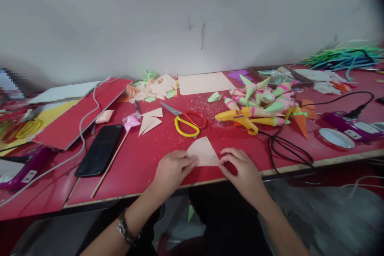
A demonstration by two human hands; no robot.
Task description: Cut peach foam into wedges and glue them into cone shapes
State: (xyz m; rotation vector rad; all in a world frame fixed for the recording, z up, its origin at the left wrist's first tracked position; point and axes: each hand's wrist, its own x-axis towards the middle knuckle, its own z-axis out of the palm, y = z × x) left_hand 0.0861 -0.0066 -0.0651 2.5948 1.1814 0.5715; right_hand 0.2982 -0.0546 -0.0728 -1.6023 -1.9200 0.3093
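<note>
A cream fan-shaped piece of paper point(205, 153) lies near the front edge of the red table, its curved side to the upper left. My left hand point(173, 170) pinches its left corner between thumb and fingers. At the right corner, my right hand point(240, 172) has its bent thumb and fingertips on the paper's tip. Just beyond the paper lie scissors point(186, 128) with one yellow and one red handle, blades pointing to the upper left. A yellow glue gun point(237, 117) rests to the right, nozzle towards the scissors.
Many paper cones point(264, 98) with pink trim are heaped behind the glue gun. Black cable point(280, 148) coils at right beside a purple power strip point(345, 126). Left are a phone point(100, 150), a wooden stick point(109, 164), cut paper pieces point(150, 121) and a red board point(87, 112).
</note>
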